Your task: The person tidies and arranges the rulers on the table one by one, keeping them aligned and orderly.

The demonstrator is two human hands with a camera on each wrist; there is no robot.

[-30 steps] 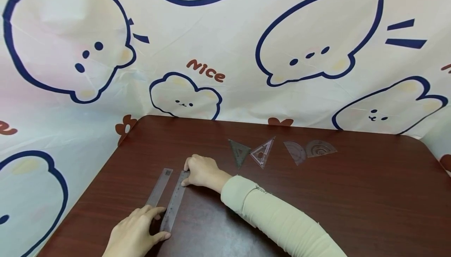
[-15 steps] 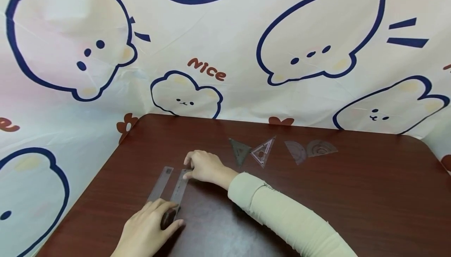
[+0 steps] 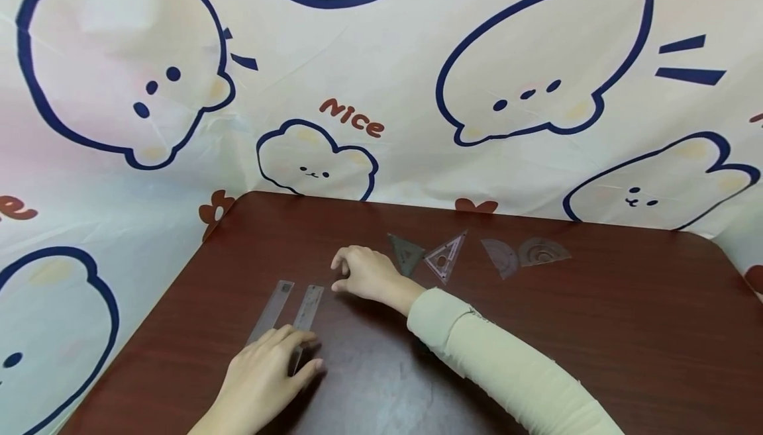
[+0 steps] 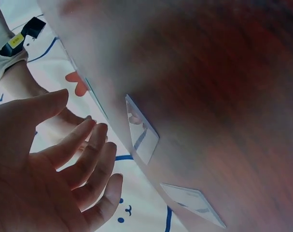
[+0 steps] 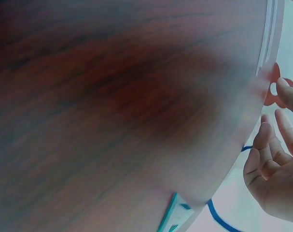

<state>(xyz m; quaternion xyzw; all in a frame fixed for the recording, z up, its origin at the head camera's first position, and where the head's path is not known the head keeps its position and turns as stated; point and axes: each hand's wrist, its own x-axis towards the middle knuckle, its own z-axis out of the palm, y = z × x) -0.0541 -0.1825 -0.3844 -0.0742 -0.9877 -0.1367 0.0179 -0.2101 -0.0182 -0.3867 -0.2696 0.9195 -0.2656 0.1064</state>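
Observation:
Two clear rulers lie side by side on the brown table, the left ruler [image 3: 271,312] and the right ruler [image 3: 308,306], their near ends hidden behind my left hand [image 3: 265,372]. That hand has its fingers loosely bent and thumb apart, grasping nothing; whether it touches the rulers I cannot tell. In the left wrist view the fingers [image 4: 95,150] appear spread, with nothing between them. My right hand [image 3: 369,275] hovers between the right ruler and the set squares, fingers loosely curved around nothing. A corner of the greenish set square [image 5: 175,212] shows in the right wrist view.
Toward the back of the table [image 3: 536,329] lie a dark greenish set square [image 3: 406,253], a clear set square [image 3: 444,258] and two clear protractors, one left [image 3: 501,258] and one right [image 3: 544,251]. A printed cloth [image 3: 417,177] hangs behind the table.
My right hand has let go of the right ruler's far end and moved right. My left hand has released its near end and shifted slightly right and up.

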